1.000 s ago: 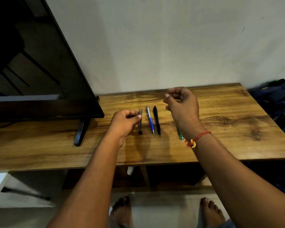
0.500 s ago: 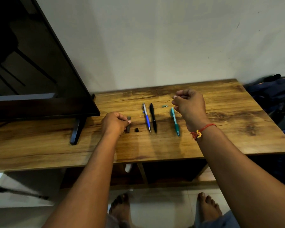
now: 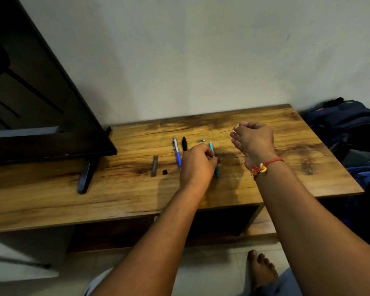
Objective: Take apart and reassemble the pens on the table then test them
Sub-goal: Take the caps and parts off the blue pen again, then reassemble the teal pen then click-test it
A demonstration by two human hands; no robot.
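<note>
A dark television (image 3: 41,99) was seen standing on the left end of the bench (image 3: 51,201), and a blue backpack (image 3: 340,122) was heaped beyond the right edge. The left hand (image 3: 198,165) was lowered at the middle of the bench, its fingers (image 3: 212,155) curled round the teal pen (image 3: 217,173), which was laid with its tip toward the front edge. The right hand (image 3: 253,142) was held above the bench nearer the back edge, fingers curled inward; whether anything thin was pinched there could not be told. Left of the teal pen, the blue pen (image 3: 177,153) and the black pen (image 3: 184,143) were laid side by side. Further left, a grey barrel (image 3: 154,165) and a small black cap (image 3: 165,172) were set just beside each other, apart. A tiny teal piece (image 3: 201,140) was seen near the back end of the teal pen.

The risk was judged to lie in the loose bits. The teal piece could be brushed away as the pen was lifted, the cap could be swept off by a forearm, and parts of different pens could be mixed at reassembly.
</note>
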